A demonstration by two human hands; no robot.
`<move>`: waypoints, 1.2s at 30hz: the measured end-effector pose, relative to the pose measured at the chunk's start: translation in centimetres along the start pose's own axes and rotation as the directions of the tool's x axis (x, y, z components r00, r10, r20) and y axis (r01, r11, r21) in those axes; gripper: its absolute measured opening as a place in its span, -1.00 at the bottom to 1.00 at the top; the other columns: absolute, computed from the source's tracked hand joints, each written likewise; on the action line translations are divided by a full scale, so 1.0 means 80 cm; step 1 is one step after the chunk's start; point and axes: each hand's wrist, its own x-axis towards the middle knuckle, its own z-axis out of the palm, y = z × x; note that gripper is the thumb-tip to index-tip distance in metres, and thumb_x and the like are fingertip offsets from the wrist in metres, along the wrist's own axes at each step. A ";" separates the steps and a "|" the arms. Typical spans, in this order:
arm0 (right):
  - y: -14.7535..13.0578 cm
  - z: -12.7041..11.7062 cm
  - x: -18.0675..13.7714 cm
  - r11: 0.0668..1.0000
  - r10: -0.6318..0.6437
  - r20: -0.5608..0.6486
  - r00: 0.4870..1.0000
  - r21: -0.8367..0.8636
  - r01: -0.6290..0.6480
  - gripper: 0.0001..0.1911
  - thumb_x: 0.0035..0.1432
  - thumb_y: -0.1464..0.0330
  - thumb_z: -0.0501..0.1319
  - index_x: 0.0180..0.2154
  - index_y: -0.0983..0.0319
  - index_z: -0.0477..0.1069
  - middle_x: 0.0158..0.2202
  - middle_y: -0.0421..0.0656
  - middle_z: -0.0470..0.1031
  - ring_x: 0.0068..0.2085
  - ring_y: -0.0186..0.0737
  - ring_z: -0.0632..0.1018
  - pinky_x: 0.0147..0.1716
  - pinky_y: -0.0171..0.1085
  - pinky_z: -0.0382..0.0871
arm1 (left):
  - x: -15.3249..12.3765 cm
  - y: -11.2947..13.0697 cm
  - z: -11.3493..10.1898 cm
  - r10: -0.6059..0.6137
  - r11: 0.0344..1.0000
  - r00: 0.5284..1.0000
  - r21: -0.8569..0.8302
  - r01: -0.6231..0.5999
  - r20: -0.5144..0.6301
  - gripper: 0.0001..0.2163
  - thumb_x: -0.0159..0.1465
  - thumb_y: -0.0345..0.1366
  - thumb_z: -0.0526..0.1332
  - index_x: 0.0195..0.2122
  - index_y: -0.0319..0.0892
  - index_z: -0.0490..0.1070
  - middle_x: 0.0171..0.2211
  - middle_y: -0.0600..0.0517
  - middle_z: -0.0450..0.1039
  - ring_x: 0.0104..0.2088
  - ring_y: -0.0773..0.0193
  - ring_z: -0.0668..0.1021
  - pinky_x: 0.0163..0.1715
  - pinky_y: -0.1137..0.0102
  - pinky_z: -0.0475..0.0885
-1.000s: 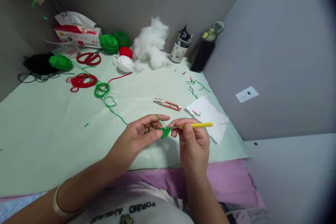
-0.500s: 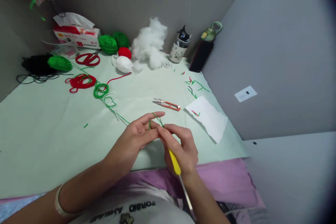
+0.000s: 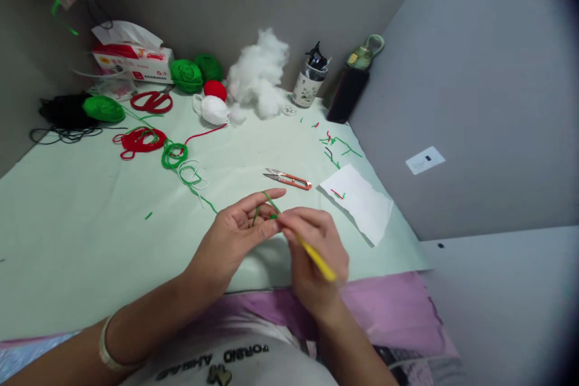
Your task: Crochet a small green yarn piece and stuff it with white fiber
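Observation:
My left hand (image 3: 233,226) is pinched, thumb against fingers, on a small green crochet piece (image 3: 274,216). Green yarn (image 3: 271,199) runs over its raised index finger and trails back to a green yarn coil (image 3: 163,157) on the table. My right hand (image 3: 319,247) grips a yellow-handled crochet hook (image 3: 320,260), its handle slanting down toward me. The hook's tip is hidden by the fingers, close against the green piece. Just beyond the hands lie orange thread snips (image 3: 289,179).
Torn white paper (image 3: 362,205) and yarn scraps (image 3: 341,146) lie at right. Along the back stand a tissue box (image 3: 151,65), green yarn balls (image 3: 187,76), white stuffing (image 3: 260,75), a pen jar (image 3: 308,85) and a dark phone (image 3: 348,95). Red scissors (image 3: 152,102) rest at back left.
My right hand has turned, swinging the hook's handle outward to the right. More of the green piece now shows at my left fingertips.

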 end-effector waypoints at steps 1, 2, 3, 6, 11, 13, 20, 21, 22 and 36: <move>0.001 -0.001 -0.002 0.995 -0.069 0.022 0.997 -0.067 0.071 -0.63 0.30 0.56 0.23 0.03 0.08 0.57 -0.07 -0.08 0.59 -0.08 -0.15 0.61 -0.15 -0.17 0.55 | 0.001 0.000 -0.001 -0.039 0.999 0.999 -0.030 0.039 0.012 -0.63 0.19 -0.28 0.47 0.04 -0.05 0.61 -0.38 0.12 0.47 -0.41 0.44 0.41 -0.30 0.52 0.35; 0.002 -0.003 -0.003 0.991 -0.100 0.027 0.995 -0.089 0.102 -0.61 0.29 0.57 0.24 0.05 0.08 0.56 -0.04 -0.07 0.59 -0.06 -0.15 0.61 -0.14 -0.17 0.55 | 0.002 0.001 -0.002 -0.083 0.994 0.996 -0.065 0.085 0.033 -0.65 0.20 -0.28 0.46 0.03 -0.08 0.62 -0.39 0.13 0.46 -0.48 0.49 0.34 -0.34 0.54 0.33; 0.003 -0.004 -0.002 0.995 -0.084 0.000 0.996 -0.060 0.084 -0.62 0.29 0.58 0.23 0.03 0.08 0.57 -0.06 -0.08 0.60 -0.08 -0.15 0.61 -0.16 -0.18 0.55 | 0.003 0.002 -0.003 -0.122 0.987 0.991 -0.100 0.128 0.057 -0.67 0.20 -0.28 0.46 0.01 -0.11 0.63 -0.40 0.14 0.43 -0.53 0.52 0.26 -0.35 0.54 0.34; 0.006 -0.007 0.005 0.951 0.186 -0.110 0.976 0.270 -0.151 -0.71 0.36 0.52 0.18 -0.09 0.09 0.61 -0.22 -0.15 0.60 -0.27 -0.26 0.57 -0.31 -0.24 0.50 | 0.006 0.006 -0.006 -0.163 0.970 0.983 -0.166 0.176 0.090 -0.72 0.22 -0.31 0.43 -0.04 -0.17 0.65 -0.45 0.17 0.37 -0.57 0.56 0.18 -0.16 0.49 0.42; 0.006 -0.001 0.012 0.781 0.353 0.027 0.935 0.542 -0.311 -0.80 0.38 0.40 0.22 -0.19 0.11 0.64 -0.25 -0.16 0.60 -0.32 -0.29 0.53 -0.36 -0.28 0.43 | 0.004 0.003 -0.006 -0.049 0.998 0.996 -0.021 0.051 0.077 -0.71 0.24 -0.32 0.42 0.00 -0.05 0.62 -0.27 0.08 0.56 -0.22 0.37 0.51 -0.11 0.48 0.37; 0.007 0.001 0.011 0.784 0.368 0.041 0.929 0.524 -0.334 -0.82 0.36 0.40 0.24 -0.18 0.11 0.64 -0.25 -0.16 0.61 -0.27 -0.28 0.54 -0.32 -0.29 0.42 | 0.001 0.000 -0.006 -0.013 0.999 0.994 0.047 0.008 0.105 -0.73 0.27 -0.30 0.40 0.00 0.00 0.62 -0.17 0.07 0.60 -0.11 0.32 0.53 -0.01 0.44 0.36; 0.012 -0.005 0.014 0.624 0.468 0.111 0.877 0.661 -0.417 -0.76 0.42 0.32 0.17 -0.24 0.18 0.59 -0.29 -0.17 0.60 -0.37 -0.35 0.55 -0.35 -0.32 0.47 | -0.004 0.002 -0.011 0.019 0.979 0.996 0.200 -0.036 0.084 -0.74 0.29 -0.23 0.37 0.01 0.03 0.61 -0.23 0.07 0.50 -0.15 0.28 0.45 -0.05 0.39 0.32; 0.011 -0.007 0.014 0.635 0.457 0.110 0.883 0.654 -0.410 -0.75 0.44 0.32 0.15 -0.24 0.18 0.58 -0.29 -0.17 0.60 -0.37 -0.35 0.56 -0.34 -0.31 0.47 | -0.004 0.002 -0.011 0.025 0.977 0.997 0.210 -0.042 0.079 -0.74 0.29 -0.24 0.37 0.01 0.04 0.61 -0.23 0.07 0.49 -0.15 0.29 0.44 -0.06 0.40 0.32; 0.009 -0.008 0.014 0.656 0.443 0.106 0.890 0.639 -0.402 -0.75 0.45 0.32 0.13 -0.23 0.18 0.57 -0.29 -0.17 0.60 -0.36 -0.34 0.57 -0.33 -0.31 0.48 | -0.005 0.003 -0.012 0.033 0.974 0.997 0.222 -0.049 0.077 -0.74 0.29 -0.24 0.37 0.00 0.05 0.62 -0.24 0.08 0.48 -0.15 0.29 0.44 -0.07 0.40 0.31; 0.007 -0.004 -0.011 0.950 -0.205 0.047 0.978 -0.229 0.210 -0.62 0.33 0.51 0.21 0.10 0.05 0.51 -0.06 -0.07 0.60 -0.09 -0.14 0.63 -0.20 -0.17 0.59 | -0.003 -0.004 -0.004 -0.068 0.998 0.998 0.005 0.068 0.007 -0.63 0.25 -0.24 0.42 0.10 0.01 0.57 -0.51 0.20 0.27 -0.54 0.48 0.17 -0.35 0.50 0.28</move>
